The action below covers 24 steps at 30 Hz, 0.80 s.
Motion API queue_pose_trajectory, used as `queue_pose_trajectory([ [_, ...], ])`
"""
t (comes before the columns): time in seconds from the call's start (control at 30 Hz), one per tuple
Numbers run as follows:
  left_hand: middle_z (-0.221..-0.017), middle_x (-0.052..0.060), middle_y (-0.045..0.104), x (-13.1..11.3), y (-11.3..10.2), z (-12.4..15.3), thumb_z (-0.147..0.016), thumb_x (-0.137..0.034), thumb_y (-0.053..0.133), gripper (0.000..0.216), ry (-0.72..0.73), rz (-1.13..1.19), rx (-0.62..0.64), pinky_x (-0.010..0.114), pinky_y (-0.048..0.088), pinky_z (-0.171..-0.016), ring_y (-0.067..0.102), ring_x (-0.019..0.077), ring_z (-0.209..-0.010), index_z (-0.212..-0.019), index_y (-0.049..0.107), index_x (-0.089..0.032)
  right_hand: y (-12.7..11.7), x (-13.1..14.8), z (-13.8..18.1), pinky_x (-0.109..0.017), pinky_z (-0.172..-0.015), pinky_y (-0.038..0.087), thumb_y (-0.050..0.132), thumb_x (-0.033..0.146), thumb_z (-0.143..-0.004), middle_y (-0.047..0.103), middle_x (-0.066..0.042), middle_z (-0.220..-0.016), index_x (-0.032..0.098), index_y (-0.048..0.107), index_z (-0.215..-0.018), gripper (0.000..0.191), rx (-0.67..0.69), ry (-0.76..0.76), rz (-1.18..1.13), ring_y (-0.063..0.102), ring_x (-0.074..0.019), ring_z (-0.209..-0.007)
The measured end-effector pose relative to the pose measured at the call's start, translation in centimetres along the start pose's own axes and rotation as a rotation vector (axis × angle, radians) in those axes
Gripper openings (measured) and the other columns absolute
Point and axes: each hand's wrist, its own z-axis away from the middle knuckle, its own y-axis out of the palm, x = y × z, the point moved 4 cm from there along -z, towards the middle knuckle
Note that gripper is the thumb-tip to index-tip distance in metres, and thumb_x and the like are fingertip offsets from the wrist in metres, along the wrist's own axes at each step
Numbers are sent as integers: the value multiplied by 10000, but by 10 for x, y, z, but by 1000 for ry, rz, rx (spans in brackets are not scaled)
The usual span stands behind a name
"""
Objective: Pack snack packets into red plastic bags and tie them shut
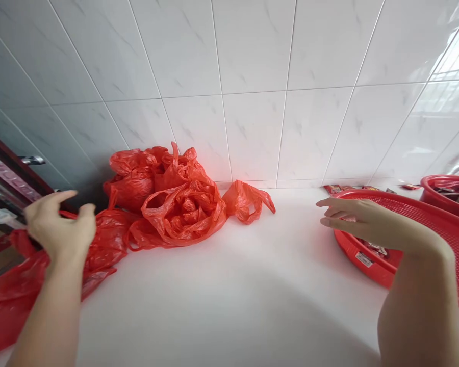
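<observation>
My left hand (61, 221) is raised at the left, its thumb and fingers apart and nothing between them. Below and behind it lie crumpled red plastic bags (107, 234). Beside these, a larger heap of red plastic bags (187, 204) rests against the wall, with a small red bag (248, 201) at its right end. Over the left rim of a red plastic basket (436, 224) hovers my right hand (355, 219), fingers stretched out and holding nothing. Small packets (377, 250) lie inside the basket, partly hidden by this hand.
A white table (214, 306) spans the front. White tiles (252, 51) cover the wall behind. A second red basket (455, 191) with dark contents stands at the far right. Several small red packets (332, 189) lie along the wall. A dark red frame (19, 168) borders the left side.
</observation>
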Motion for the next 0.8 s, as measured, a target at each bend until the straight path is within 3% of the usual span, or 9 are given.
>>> queue_pose_trajectory([
  [0.07, -884, 54, 715, -26, 12, 9, -662, -282, 602, 158, 16, 127, -34, 513, 537, -950, 675, 325, -961, -789, 648, -199, 1, 4, -2, -466, -798, 626, 537, 653, -855, 746, -81, -1188, 316, 653, -1314, 581, 16, 4, 12, 718, -341, -1054],
  [0.17, -878, 19, 754, -66, 45, 31, -738, -337, 637, 156, 134, 279, 282, 416, 570, -896, 708, 258, -881, -809, 713, -220, 2, 13, -3, -476, -838, 609, 512, 631, -868, 740, -90, -1208, 300, 645, -1328, 582, 59, 16, 36, 710, -342, -1077],
  [0.3, -1079, 63, 749, -100, 92, 61, -805, -335, 588, 260, 319, 178, 646, 393, 540, -960, 695, 260, -1010, -989, 737, -226, 6, 22, -4, -462, -842, 596, 490, 625, -874, 725, -91, -1241, 306, 623, -1357, 594, 104, 18, 67, 701, -335, -1097],
  [0.37, -1245, 108, 689, -106, 113, 70, -781, -292, 598, 334, 396, 40, 718, 446, 488, -1041, 624, 312, -1186, -1081, 721, -210, 8, 23, -6, -450, -857, 588, 489, 624, -874, 732, -87, -1220, 312, 622, -1357, 590, 112, 6, 74, 704, -322, -1091],
  [0.43, -1291, 137, 661, -108, 130, 73, -770, -257, 601, 294, 426, -88, 754, 505, 460, -1056, 575, 360, -1244, -1029, 728, -198, 11, 25, -7, -441, -863, 582, 500, 625, -869, 742, -84, -1189, 314, 634, -1341, 580, 109, -19, 77, 710, -313, -1069],
  [0.53, -1161, 152, 713, -109, 138, 69, -828, -260, 541, 180, 396, -107, 679, 520, 480, -995, 630, 362, -1128, -864, 703, -190, 12, 28, -7, -425, -812, 586, 510, 625, -865, 748, -84, -1160, 324, 648, -1319, 562, 95, -41, 83, 724, -311, -1014],
  [0.63, -1102, 148, 731, -108, 128, 54, -857, -296, 508, 187, 286, 48, 420, 464, 484, -998, 657, 322, -1090, -887, 657, -188, 15, 30, -7, -419, -789, 586, 502, 620, -874, 729, -89, -1203, 337, 639, -1329, 553, 117, -15, 88, 717, -314, -1023],
  [0.7, -1086, 152, 736, -105, 122, 46, -861, -291, 490, 194, 212, 110, 311, 430, 487, -996, 672, 298, -1082, -931, 633, -180, 17, 30, -9, -426, -799, 584, 497, 622, -882, 713, -89, -1236, 345, 624, -1347, 556, 140, -1, 89, 705, -319, -1052],
  [0.8, -1006, 148, 751, -103, 122, 40, -843, -282, 499, 183, 155, 106, 314, 409, 519, -913, 704, 297, -998, -921, 622, -173, 21, 35, -12, -435, -822, 574, 491, 607, -899, 709, -95, -1238, 341, 597, -1381, 560, 142, -66, 89, 687, -328, -1087],
])
